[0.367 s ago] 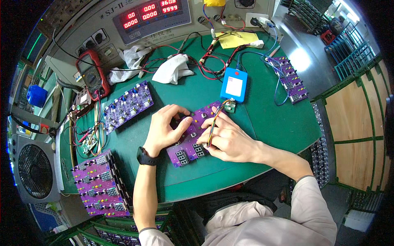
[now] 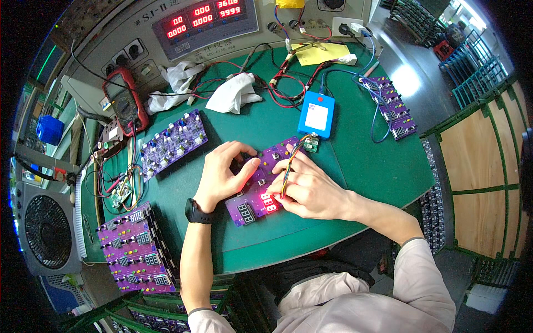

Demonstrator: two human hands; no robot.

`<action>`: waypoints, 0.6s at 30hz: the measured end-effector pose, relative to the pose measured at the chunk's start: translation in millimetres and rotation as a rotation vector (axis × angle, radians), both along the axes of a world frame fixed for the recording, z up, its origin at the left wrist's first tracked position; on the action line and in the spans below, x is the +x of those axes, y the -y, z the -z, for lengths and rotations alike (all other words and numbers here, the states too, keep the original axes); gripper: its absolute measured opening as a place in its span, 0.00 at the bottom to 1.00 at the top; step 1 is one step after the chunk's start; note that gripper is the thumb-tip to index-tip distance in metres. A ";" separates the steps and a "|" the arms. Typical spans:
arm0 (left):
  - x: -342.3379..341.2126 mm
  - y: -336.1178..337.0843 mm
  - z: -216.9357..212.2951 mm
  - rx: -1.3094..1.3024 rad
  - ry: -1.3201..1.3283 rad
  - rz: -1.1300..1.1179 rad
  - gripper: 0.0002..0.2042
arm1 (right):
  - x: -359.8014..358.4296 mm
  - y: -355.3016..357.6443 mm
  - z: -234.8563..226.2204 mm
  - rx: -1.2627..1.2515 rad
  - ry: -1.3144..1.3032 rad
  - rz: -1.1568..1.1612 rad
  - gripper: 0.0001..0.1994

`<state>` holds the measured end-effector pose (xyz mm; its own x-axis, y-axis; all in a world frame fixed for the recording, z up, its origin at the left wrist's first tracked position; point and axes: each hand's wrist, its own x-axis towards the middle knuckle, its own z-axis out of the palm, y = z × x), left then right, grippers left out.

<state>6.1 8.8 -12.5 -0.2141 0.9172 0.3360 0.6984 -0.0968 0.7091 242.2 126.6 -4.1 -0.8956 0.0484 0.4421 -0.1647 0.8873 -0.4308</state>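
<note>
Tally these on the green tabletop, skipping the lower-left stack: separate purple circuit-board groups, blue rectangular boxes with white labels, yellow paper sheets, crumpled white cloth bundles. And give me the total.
Purple circuit-board groups: 3
Blue rectangular box with a white label: 1
Yellow paper sheet: 1
Crumpled white cloth bundles: 2
Total: 7

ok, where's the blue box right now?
In the head view, the blue box lies on the green table, slightly right of centre, just beyond the right hand, with a small green board close to its near edge.
</note>
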 end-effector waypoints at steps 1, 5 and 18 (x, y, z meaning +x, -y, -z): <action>0.6 0.1 -0.8 -0.005 0.003 -0.001 0.12 | 0.2 0.0 -1.1 0.001 0.001 -0.001 0.11; -1.2 3.5 -0.5 0.030 -0.023 -0.019 0.12 | -4.8 0.4 -10.7 -0.011 -0.006 -0.035 0.09; 5.8 1.9 -6.2 0.019 -0.027 -0.054 0.14 | -29.0 23.6 -12.7 -0.115 0.051 -0.097 0.13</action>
